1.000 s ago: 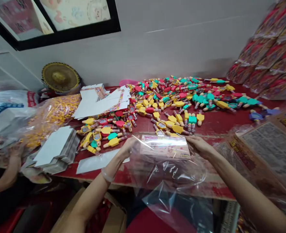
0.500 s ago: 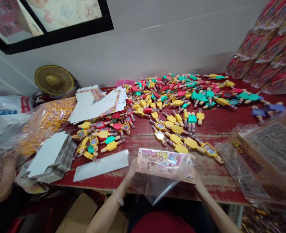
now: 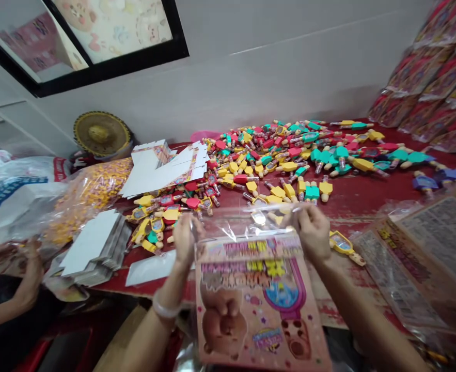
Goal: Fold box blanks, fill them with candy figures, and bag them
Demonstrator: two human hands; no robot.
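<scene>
A pink printed box [image 3: 258,310] sits inside a clear plastic bag [image 3: 247,219], its large face with bear pictures turned up towards the camera. The bag's top edge stretches between my hands. My left hand [image 3: 187,240], with a pale bracelet on the wrist, pinches the bag's left upper corner. The right upper corner is gripped by my right hand [image 3: 312,232]. The box hangs over the table's front edge, and its lower end runs out of the picture. Behind the bag lie yellow, red and green toy sticks [image 3: 266,160].
White folded cards [image 3: 90,240] are stacked left of a flat clear sleeve [image 3: 150,269]. More white cards [image 3: 154,168] lie farther back. Bagged boxes rest at the right [image 3: 425,248] and pile up at back right [image 3: 433,77]. A co-worker's hand [image 3: 32,266] is at far left.
The box has swung from lying edge-on at the table's front to showing its large face. Both hands have risen to the bag's top corners. The camera view has shifted slightly.
</scene>
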